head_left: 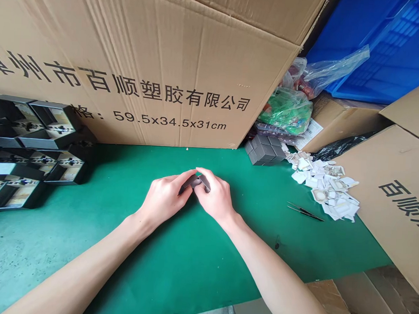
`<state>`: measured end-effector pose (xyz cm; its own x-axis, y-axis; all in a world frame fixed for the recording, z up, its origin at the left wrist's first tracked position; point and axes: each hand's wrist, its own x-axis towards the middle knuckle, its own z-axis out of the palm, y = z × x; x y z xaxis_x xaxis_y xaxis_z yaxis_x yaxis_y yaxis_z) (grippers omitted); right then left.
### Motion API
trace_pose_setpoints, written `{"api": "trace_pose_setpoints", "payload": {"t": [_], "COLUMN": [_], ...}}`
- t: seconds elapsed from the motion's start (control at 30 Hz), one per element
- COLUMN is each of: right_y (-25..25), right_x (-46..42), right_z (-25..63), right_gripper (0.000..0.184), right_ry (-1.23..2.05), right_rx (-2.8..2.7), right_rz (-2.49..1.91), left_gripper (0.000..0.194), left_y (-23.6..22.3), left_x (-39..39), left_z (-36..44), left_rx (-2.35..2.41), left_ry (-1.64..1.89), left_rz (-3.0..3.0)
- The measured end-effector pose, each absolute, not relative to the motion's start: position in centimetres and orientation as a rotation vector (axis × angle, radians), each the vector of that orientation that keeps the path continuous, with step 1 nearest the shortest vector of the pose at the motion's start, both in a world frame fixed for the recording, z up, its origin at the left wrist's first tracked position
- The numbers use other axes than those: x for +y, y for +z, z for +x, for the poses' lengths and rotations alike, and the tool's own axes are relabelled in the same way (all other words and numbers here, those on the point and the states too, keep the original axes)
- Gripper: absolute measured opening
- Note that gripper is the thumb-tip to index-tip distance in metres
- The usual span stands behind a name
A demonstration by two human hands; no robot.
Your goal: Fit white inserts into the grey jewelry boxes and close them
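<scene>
Both hands meet over the green table and hold a small dark grey box (pixel 204 181), partly hidden by the fingers. My left hand (pixel 167 197) is closed on its left side, thumb and forefinger pressed against it. From the right, my right hand (pixel 216 197) grips the same box with thumb and fingers. Whether its lid is raised or it is in two parts, I cannot tell. Similar dark grey boxes (pixel 264 150) are stacked by the carton's right corner. A pair of tweezers (pixel 305 211) lies on the table, right of my right hand.
A large cardboard carton (pixel 166 47) walls off the back. Black open cases (pixel 53 120) are stacked at left. At right lie white pieces (pixel 329 186), bagged items (pixel 287 109), a blue crate (pixel 373 48) and another carton (pixel 397 185). The green table (pixel 154 276) runs beneath.
</scene>
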<state>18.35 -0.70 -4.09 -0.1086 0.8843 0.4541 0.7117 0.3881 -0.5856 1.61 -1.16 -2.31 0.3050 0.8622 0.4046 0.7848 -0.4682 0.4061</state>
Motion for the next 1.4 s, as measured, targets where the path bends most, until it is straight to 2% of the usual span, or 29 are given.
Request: {"api": "trace_pose_setpoints", "payload": {"t": [0.8, 1.4], "right_y": [-4.22, -4.15], "right_x": [-0.64, -0.6], "right_z": [18.45, 18.4], "right_gripper": [0.036, 0.037], "right_ry": [0.287, 0.318], "right_rx": [-1.861, -1.857], "right_rz": [-1.308, -1.293], "left_gripper": [0.036, 0.04], "left_y": [-2.7, -2.64], "left_x": [-0.96, -0.82], "left_z": [1.43, 1.35], "left_rx": [1.659, 1.627], "left_ry": [0.88, 0.858], "left_rz": [2.528, 2.493]}}
